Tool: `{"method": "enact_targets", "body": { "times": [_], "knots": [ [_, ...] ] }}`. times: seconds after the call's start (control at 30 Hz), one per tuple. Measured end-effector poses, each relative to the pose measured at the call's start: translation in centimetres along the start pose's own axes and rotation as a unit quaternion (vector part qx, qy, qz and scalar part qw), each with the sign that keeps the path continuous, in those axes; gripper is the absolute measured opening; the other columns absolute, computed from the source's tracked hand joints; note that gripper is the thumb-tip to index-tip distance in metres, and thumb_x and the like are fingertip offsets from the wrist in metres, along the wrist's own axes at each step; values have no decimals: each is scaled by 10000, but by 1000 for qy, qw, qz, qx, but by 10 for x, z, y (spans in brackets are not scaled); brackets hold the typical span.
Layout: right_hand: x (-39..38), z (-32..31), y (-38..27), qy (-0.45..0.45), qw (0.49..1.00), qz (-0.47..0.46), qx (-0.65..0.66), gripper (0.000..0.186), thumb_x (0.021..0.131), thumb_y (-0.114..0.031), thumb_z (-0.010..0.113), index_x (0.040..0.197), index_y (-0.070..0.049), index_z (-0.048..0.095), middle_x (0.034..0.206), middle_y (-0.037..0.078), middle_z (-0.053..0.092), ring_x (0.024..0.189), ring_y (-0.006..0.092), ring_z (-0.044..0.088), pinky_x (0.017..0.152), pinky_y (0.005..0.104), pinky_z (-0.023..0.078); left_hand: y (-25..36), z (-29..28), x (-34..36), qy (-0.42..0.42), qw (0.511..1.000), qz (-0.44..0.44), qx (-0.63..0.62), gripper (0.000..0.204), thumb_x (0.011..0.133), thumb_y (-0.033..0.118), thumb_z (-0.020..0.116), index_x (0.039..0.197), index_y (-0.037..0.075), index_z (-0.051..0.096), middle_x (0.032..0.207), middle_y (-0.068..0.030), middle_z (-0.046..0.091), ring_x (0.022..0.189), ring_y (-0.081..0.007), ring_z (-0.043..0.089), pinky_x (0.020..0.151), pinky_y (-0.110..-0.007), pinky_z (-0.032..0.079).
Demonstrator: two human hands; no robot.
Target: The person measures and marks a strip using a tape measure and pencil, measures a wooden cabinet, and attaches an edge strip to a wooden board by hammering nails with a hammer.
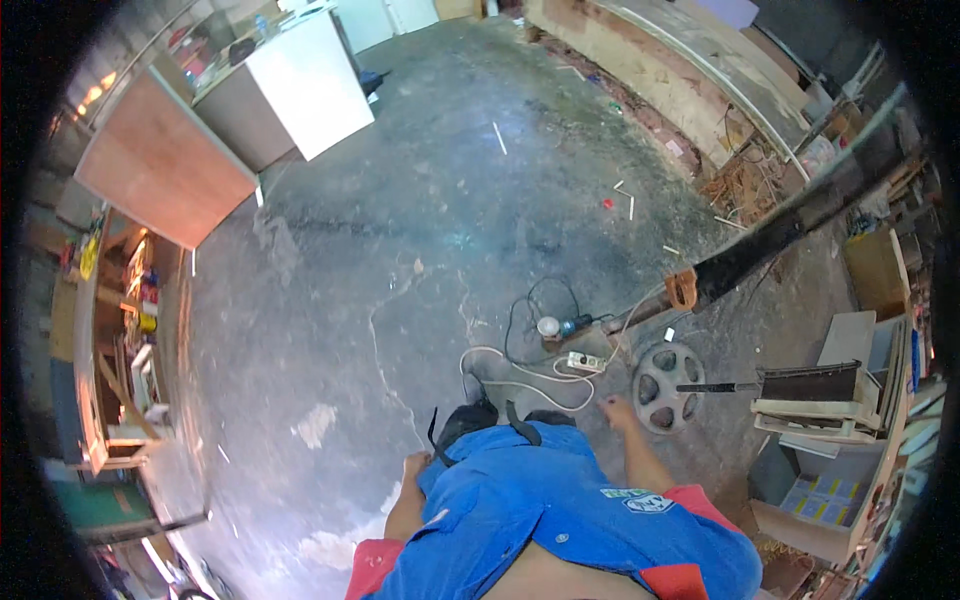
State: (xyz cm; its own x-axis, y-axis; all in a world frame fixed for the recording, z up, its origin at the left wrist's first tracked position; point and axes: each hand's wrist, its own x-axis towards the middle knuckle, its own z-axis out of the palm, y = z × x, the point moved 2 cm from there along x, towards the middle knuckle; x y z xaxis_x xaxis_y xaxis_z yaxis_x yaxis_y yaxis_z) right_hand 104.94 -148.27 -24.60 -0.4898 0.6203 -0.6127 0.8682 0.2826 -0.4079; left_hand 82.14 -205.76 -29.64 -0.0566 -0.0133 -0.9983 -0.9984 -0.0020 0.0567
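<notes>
My left hand (414,465) hangs by the blue clothing at my hip, fingers curled; whether it holds anything is too small to tell. My right hand (615,410) hangs out to the right, loosely closed, its contents unclear, near a round grey spoked metal base (657,408) with a dark pole (715,388). On the floor beyond my feet lie a power tool (561,328) with a dark cord and a white power strip (585,362) with a looped white cable, which passes close to my right hand.
A dark post (760,240) with an orange fitting (682,289) crosses the right. Cluttered shelving (130,340) lines the left, with white and wood-brown cabinets (160,160) at upper left. Stacked boards and boxes (830,420) stand at right. A worn ledge (660,70) runs along the back right.
</notes>
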Motion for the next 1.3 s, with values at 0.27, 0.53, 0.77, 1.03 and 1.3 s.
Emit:
{"method": "enact_targets", "body": {
  "times": [0.27,0.53,0.77,1.03,1.3],
  "knots": [
    [-21,88,-73,-232,961,113,-96,478,820,-444,611,1079,-55,712,1019,193,706,977,327,671,864,418,508,284,60,-68,81,932,344,82,264,861,165,586,1100,71,646,866,-59,678,735,-166,649,618,-335,514],
    [158,51,-213,-296,940,112,-129,552,814,-505,597,1127,-63,705,1122,212,681,1070,359,645,920,442,497,387,96,-10,86,946,262,168,304,822,257,554,626,61,678,573,-98,623,524,-197,613,473,-359,480],
    [419,-101,-450,44,995,-23,-81,652,857,-592,534,1115,-11,679,1145,250,656,1086,426,607,943,492,469,530,239,-18,61,735,391,551,292,880,328,572,849,79,723,723,-102,690,617,-213,654,532,-401,514],
    [561,-222,-760,-24,990,-137,-12,543,847,-572,584,1152,-133,680,1153,133,683,1066,339,637,901,449,495,760,397,-35,47,855,369,362,325,932,370,573,1002,92,725,817,-102,721,676,-216,667,567,-414,529],
    [688,-229,-740,-79,993,-14,-87,664,844,-617,560,1206,-68,652,1240,203,629,1149,387,587,956,469,469,948,470,47,30,597,564,570,230,909,274,592,787,85,644,702,-53,652,537,-187,613,424,-349,457]
  ]
}}
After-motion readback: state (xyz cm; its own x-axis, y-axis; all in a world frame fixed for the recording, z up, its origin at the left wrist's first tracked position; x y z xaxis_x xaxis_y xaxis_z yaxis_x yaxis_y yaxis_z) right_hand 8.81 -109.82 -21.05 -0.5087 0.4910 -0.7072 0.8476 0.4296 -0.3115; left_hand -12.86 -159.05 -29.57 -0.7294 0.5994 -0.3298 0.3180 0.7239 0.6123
